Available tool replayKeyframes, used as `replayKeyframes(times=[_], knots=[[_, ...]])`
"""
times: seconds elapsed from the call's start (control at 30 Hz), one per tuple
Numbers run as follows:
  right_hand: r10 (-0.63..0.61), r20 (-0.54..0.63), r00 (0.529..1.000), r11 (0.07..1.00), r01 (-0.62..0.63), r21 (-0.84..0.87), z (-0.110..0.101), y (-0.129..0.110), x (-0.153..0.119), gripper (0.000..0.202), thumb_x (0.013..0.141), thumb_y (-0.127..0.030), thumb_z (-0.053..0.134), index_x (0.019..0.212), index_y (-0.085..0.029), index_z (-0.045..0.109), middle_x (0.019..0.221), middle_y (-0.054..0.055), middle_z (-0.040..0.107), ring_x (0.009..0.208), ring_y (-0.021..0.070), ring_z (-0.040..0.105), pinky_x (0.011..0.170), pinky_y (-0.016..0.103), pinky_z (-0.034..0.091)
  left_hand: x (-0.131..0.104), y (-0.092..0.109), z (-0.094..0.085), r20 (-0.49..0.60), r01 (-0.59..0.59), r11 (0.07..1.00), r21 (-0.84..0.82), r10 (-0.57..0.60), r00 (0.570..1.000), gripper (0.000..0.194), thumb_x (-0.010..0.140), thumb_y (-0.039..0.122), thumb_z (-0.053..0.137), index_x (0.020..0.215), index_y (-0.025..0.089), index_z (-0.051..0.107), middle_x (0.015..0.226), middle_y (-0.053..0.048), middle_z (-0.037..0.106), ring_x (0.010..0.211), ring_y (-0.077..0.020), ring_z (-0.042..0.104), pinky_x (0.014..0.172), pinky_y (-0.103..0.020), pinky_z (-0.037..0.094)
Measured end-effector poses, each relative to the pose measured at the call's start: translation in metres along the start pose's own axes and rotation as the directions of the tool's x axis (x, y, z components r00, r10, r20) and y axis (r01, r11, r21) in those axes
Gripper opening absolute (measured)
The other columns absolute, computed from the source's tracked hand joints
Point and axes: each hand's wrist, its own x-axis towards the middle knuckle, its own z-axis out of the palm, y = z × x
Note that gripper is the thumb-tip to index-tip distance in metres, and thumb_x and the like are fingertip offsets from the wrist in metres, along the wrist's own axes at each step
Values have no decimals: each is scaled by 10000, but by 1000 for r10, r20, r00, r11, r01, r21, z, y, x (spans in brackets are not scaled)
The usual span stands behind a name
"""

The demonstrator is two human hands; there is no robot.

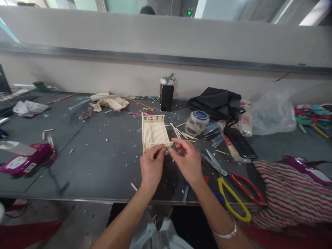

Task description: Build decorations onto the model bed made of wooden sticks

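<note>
A small model built of thin wooden sticks (pixel 155 130) lies on the dark table, with a patterned rail at its far end. At its near end both my hands meet. My left hand (pixel 153 164) is closed, thumb and fingers pinched at the near rail. My right hand (pixel 188 159) has its thumb and index finger at the right corner of that rail; its other fingers are curled. Whatever small piece lies between the fingertips is hidden. Loose wooden sticks (pixel 181 133) lie right of the model.
Scissors (pixel 218 164) with red and yellow handles lie right, beside a striped cloth (pixel 293 193). A jar with a blue lid (pixel 197 122), a phone (pixel 240 142), a black bag (pixel 215 102) and a black box (pixel 167 97) stand or lie behind. A purple glue gun (pixel 26 160) is left.
</note>
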Motion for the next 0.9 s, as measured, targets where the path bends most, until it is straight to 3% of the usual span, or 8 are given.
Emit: replayKeyframes(times=[0.2,0.47,0.57,0.67,0.77,0.9], knots=[[-54,183,982,997,45,56,-5,-2,14,197,781,-269,622,943,-202,713,837,30,701,706,159,612,604,260,456,0,-1,-2,12,-39,999,2,39,999,145,815,229,611,888,194,732,881,-31,752,813,-175,680,773,-292,517],[-52,251,966,996,33,81,-7,2,26,137,759,-264,651,849,-182,715,746,9,711,664,148,627,619,258,466,1,0,-2,30,-40,999,2,40,999,159,824,266,611,902,194,730,895,-34,746,804,-170,670,764,-282,505],[-54,251,966,997,36,74,-6,1,28,126,760,-255,647,840,-182,711,742,8,708,658,147,623,623,261,464,0,-1,-6,49,-62,994,88,58,997,177,830,279,601,929,194,721,779,-8,715,664,-137,616,640,-236,468],[-54,246,968,997,38,69,-6,1,27,122,756,-244,643,838,-181,708,753,8,707,659,147,621,622,263,461,-4,-2,-17,32,-124,973,193,120,992,204,818,278,610,984,204,704,580,48,591,512,-104,507,521,-203,389],[-55,245,968,997,40,66,-6,1,27,120,755,-240,642,839,-183,706,746,6,703,661,149,620,620,261,456,-9,-1,-29,9,-228,931,286,236,972,230,821,265,605,1032,216,682,523,72,508,466,-87,454,504,-191,370],[-55,240,969,997,41,64,-5,1,27,109,757,-247,642,827,-188,701,729,5,693,652,151,614,612,261,450,-8,9,-39,75,-395,786,475,411,908,247,849,263,570,1073,211,658,560,51,563,476,-85,474,512,-194,364]])
